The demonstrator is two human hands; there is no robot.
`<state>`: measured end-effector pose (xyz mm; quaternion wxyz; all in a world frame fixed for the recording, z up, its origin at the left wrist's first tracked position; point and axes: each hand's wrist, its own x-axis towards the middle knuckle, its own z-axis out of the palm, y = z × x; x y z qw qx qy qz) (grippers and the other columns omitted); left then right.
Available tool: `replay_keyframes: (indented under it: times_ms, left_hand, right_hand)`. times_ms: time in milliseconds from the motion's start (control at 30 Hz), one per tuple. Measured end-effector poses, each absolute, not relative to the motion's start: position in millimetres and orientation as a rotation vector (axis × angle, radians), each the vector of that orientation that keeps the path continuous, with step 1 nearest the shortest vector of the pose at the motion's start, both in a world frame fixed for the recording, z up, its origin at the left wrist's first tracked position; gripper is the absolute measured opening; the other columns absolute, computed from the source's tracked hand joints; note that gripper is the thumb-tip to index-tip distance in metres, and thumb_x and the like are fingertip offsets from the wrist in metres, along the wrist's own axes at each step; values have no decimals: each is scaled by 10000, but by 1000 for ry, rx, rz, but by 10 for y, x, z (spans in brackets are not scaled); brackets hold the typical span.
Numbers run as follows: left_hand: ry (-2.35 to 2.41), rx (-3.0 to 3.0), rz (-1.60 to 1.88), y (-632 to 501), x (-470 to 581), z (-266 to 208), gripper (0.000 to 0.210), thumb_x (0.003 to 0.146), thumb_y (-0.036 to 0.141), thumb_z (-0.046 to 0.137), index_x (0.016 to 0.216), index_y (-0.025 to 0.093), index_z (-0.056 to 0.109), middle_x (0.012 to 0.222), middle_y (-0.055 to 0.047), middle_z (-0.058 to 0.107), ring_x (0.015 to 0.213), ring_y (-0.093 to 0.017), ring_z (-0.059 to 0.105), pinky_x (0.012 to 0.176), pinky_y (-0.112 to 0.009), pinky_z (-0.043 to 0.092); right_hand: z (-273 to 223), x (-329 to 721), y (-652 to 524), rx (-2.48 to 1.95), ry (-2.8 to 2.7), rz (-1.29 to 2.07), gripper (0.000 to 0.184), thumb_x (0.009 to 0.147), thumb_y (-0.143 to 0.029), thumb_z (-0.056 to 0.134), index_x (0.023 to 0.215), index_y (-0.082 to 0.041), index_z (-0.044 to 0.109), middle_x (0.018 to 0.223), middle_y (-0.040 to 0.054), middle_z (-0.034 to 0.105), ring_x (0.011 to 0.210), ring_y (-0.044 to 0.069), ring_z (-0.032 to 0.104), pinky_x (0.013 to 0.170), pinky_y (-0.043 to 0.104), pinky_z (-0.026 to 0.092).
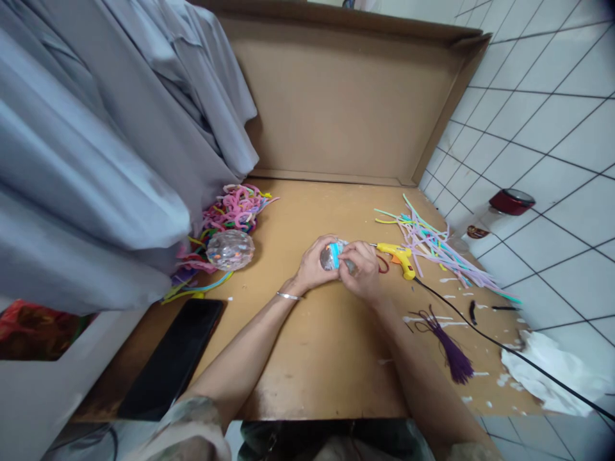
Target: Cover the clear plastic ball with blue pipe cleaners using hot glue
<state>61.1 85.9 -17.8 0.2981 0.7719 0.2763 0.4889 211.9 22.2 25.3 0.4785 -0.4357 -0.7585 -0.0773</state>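
Between our two hands, over the middle of the brown tabletop (302,378), sits a small, clear, shiny plastic piece with a bright blue strip (335,251) across it. Our left hand (312,264) curls around it from the left. Our right hand (364,272) meets it from the other side, thumb and fingers drawn together at the blue; whether they pinch an edge or only press, we cannot tell. The relation that counts is this closeness: both hands touch the piece, neither is nearer, and the strip faces the right fingertips. The strip runs roughly away from us (the piece's own long axis is hidden by our fingers).

Just right of our right hand lies a yellow glue gun with a black cord (398,255), nozzle towards our knuckles, so room is tight on that side. Beyond it spreads a loose bundle of pastel fuzzy stems (427,238). Leftward there is more space, up to a clear faceted plastic ball (230,250). Ahead, tabletop stretches to a tall brown cardboard wall (336,109); the near edge runs below our forearms.
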Motion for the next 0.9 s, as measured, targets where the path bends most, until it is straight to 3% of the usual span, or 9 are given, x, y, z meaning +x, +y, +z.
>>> replay_keyframes:
  times_ms: [433,633,900]
  left_hand:
    - [657,2191,1302,829,583,-190,649,610,272,808,1198,213,539,1333,-149,557,1267,-316,551,1062,-502,469]
    - [657,2232,1292,783,553,-195,700,559,313,871,1177,195,563,1478,-183,354,1288,-343,507,1079,-533,447]
    - [605,2253,1289,781,563,-190,697,582,278,858,1202,198,549,1440,-178,380,1315,-349,482,1099,-557,424]
  right_hand:
    - [264,2111,190,-1125,-1736,-36,116,853,-190,517,791,-230,606,806,37,611,806,206,580,761,375,444]
    - [180,2156,259,-1334,-1638,40,266,961,-317,449,1093,-248,669,1065,80,617,1070,244,575,945,432,439]
    - [94,2185,322,-1392,-1718,93,367,1005,-406,379,1084,-261,708,1228,107,583,1238,271,519,1027,486,408]
